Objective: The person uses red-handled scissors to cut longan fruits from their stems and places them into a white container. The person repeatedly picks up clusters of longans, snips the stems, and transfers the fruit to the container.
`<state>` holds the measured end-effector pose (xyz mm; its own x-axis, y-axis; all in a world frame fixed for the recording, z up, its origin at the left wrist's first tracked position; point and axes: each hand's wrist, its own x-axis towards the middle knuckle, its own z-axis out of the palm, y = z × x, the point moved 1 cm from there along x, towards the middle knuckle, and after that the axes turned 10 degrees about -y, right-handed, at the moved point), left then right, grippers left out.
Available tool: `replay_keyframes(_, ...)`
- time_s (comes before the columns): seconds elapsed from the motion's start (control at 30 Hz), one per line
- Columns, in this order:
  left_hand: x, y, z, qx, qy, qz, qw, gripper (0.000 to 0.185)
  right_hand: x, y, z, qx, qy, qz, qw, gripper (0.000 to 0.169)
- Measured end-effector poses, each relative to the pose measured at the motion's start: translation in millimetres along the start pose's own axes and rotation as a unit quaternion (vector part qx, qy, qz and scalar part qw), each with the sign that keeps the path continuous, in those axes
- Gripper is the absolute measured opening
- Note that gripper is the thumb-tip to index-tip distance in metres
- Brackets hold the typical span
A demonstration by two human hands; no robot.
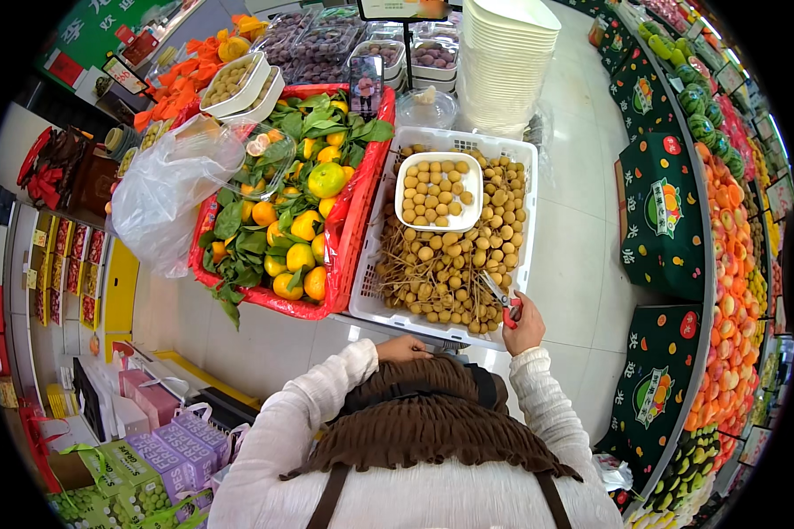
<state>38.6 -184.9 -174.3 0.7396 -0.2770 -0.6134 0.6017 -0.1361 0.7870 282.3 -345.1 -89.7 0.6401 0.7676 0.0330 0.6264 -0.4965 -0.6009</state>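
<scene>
Red-handled pruning shears (505,301) are in my right hand (525,328), at the front right corner of a white plastic crate (532,218). Their blades point over the longans (437,271), which lie in the crate with their twigs. On top of the fruit sits a square white tub (407,162), partly filled with loose longans (435,188). My left hand (403,348) is at my waist against the brown apron (430,390), in front of the crate. Its fingers are partly hidden, and I see nothing held in it.
A red-lined crate (352,244) of leafy mandarins (301,256) adjoins on the left, with a phone (366,82) at its back. A plastic bag (165,192) hangs over its left side. Stacked white tubs (511,66) stand behind. Fruit displays (731,264) line the right.
</scene>
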Motion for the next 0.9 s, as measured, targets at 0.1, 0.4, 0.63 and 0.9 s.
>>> replay_keyframes(0.1, -1, -11, -5, 0.022, 0.044, -0.029, 0.998, 0.053, 2, -1, -1, -0.002, -0.002, -0.013, 1.0, 0.047)
replay_keyframes(0.4, -79, 66, -44, 0.239, 0.232, -0.101, 0.938, 0.04, 6, 6, -5, 0.005, -0.04, -0.027, 0.999, 0.047)
replay_keyframes(0.63, -26, 89, -54, 0.092, 0.436, 0.022, 0.895, 0.029, 17, 1, -22, 0.014, -0.135, -0.028, 0.99, 0.041)
replay_keyframes(0.9, -7, 101, -54, 0.155, 0.453, -0.055, 0.876, 0.042, 25, -3, -28, -0.041, -0.193, -0.04, 0.979, 0.042)
